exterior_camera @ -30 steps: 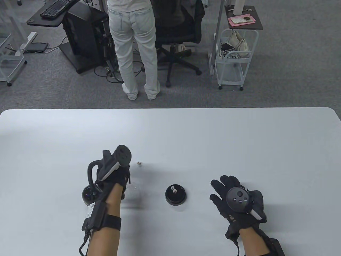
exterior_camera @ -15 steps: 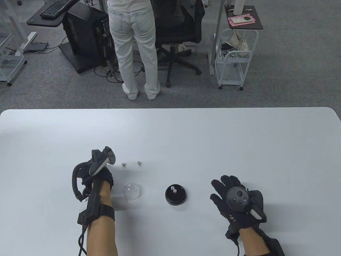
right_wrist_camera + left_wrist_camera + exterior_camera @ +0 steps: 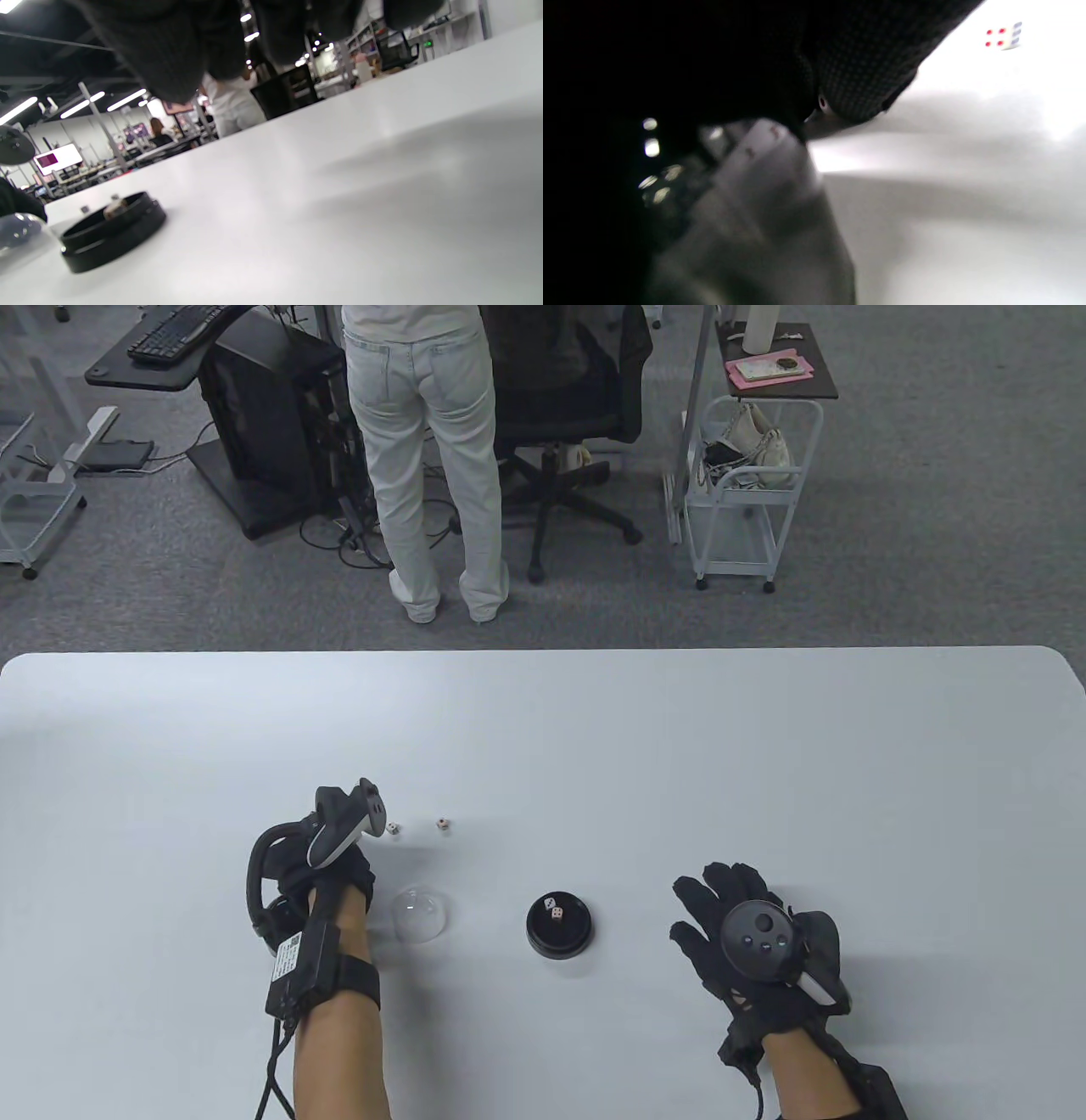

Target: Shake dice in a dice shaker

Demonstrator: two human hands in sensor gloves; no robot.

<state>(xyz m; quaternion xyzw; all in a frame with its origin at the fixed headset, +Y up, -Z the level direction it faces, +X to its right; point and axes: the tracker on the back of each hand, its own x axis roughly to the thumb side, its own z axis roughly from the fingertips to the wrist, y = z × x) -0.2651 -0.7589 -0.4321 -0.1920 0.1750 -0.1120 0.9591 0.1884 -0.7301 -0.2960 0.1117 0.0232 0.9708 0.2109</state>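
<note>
The black shaker base (image 3: 557,937) sits at the table's middle front with two white dice (image 3: 553,910) in it. The clear dome lid (image 3: 420,913) lies on the table to its left. Two loose dice (image 3: 393,828) (image 3: 442,824) lie behind the dome. My left hand (image 3: 344,869) is turned on its side just left of the nearer loose die; its fingers are hidden under the tracker. The left wrist view shows dark glove (image 3: 861,63) and a red-pipped die (image 3: 1003,37). My right hand (image 3: 738,925) rests flat on the table with fingers spread, right of the base (image 3: 112,233).
The white table (image 3: 679,746) stretches far behind and to both sides. Beyond its far edge stand a person (image 3: 424,458), an office chair (image 3: 568,398) and a white cart (image 3: 738,500).
My left hand left the dome lid, drew away to the left, uncovering it and a second loose die, then came back right toward that die. The right hand has not moved.
</note>
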